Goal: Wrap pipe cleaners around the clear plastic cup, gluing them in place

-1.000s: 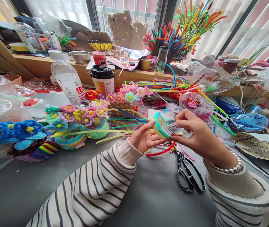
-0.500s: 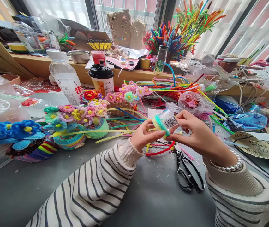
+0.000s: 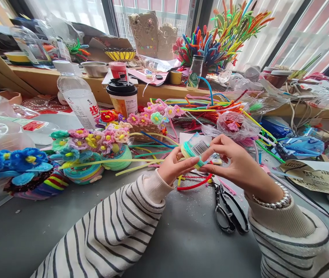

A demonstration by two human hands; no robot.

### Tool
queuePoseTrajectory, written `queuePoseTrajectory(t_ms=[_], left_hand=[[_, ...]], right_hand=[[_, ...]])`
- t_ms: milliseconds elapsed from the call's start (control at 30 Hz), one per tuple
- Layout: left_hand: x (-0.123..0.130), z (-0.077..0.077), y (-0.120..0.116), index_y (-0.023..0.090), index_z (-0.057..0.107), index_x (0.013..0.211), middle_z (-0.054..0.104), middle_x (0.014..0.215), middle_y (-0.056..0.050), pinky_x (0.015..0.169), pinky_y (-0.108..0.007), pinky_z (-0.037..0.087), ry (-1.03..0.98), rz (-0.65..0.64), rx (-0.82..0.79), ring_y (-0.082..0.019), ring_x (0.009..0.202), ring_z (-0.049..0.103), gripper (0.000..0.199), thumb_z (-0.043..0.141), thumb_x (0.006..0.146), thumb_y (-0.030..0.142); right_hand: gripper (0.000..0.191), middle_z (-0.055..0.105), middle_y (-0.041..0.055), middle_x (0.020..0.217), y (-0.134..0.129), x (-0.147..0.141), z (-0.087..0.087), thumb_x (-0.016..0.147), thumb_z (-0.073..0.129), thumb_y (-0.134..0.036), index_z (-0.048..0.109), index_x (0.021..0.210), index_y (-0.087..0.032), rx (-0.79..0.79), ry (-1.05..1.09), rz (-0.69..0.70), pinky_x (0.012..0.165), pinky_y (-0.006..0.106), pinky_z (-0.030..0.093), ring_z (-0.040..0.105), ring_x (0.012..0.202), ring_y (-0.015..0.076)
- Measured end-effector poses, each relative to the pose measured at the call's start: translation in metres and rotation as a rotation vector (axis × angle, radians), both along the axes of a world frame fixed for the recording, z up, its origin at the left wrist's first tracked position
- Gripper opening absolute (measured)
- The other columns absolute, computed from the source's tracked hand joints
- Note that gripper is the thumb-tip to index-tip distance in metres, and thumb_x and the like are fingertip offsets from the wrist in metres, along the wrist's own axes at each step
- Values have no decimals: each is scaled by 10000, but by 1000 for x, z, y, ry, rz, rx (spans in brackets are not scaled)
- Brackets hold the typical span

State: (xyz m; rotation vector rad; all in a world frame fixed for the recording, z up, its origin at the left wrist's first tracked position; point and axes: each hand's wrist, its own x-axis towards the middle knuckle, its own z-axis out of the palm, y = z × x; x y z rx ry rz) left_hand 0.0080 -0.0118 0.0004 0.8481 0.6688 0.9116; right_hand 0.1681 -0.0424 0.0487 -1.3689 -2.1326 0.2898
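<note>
Between both hands is a small clear cup (image 3: 200,146) with a barcode label, its end wrapped in yellow and turquoise pipe cleaner (image 3: 192,154). My left hand (image 3: 174,165) is closed around the wrapped end, thumb along the near side. The fingers of my right hand (image 3: 228,158) are bent together at the cup's right side, touching it. Long pale yellow pipe cleaners (image 3: 137,166) stretch left from near my left hand. Black-handled scissors (image 3: 229,212) lie on the grey table below my right hand, beside a red pipe cleaner (image 3: 193,186).
Flower-topped pots (image 3: 118,158) stand at the left, with a water bottle (image 3: 79,100) and a lidded paper cup (image 3: 122,98) behind. Pipe cleaner bundles (image 3: 187,116) lie at the back. At the right are a blue packet (image 3: 300,147) and a printed paper sheet (image 3: 317,175).
The cup has turned slightly in my hands, so its barcode label is more tilted. My right hand has shifted a little left, and the whole view has moved slightly.
</note>
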Motion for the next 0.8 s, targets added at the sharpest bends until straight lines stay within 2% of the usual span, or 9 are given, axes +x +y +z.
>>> queuePoseTrajectory(t_ms=[233,300,400,567,667,800], left_hand=[[-3,-2,5,157,576,997,653,985,-80,904,-350,418,-171,-30,-92,-205,928,611,374,668,658,286],[-4,-3,7,151,590,991,656,985,-79,920,-348,411,-206,-33,-118,-199,928,612,345,651,677,279],[-4,-5,7,160,605,992,654,1003,-73,933,-352,405,-212,-56,-99,-201,947,606,320,637,692,265],[-4,-4,5,189,586,1048,635,1064,-64,949,-356,389,-171,-86,-41,-209,993,588,387,656,678,280],[-4,-3,4,185,583,1054,625,1082,-71,961,-364,376,-145,-104,-19,-231,1035,566,427,678,654,300],[-6,-5,5,194,601,1019,633,1066,-72,955,-373,383,-214,-154,-23,-236,1017,577,386,652,673,358]], right_hand=[[427,536,65,951,0,7,3,655,663,-432,579,1006,-205,80,96,-106,594,273,434,490,727,147],[390,545,67,963,-1,8,5,676,644,-434,596,991,-210,86,132,-141,583,267,436,504,746,152],[305,562,66,976,-1,6,5,733,590,-419,621,957,-214,53,186,-107,578,252,442,532,792,156],[281,612,47,847,1,1,-2,763,558,-401,600,925,-175,-19,303,-133,575,257,443,520,631,117],[240,627,41,804,2,0,-4,774,545,-388,599,852,-168,-115,386,-86,612,264,452,555,673,133],[194,623,25,783,3,3,-1,772,553,-366,592,802,-179,-150,471,-30,656,260,459,567,697,134]])
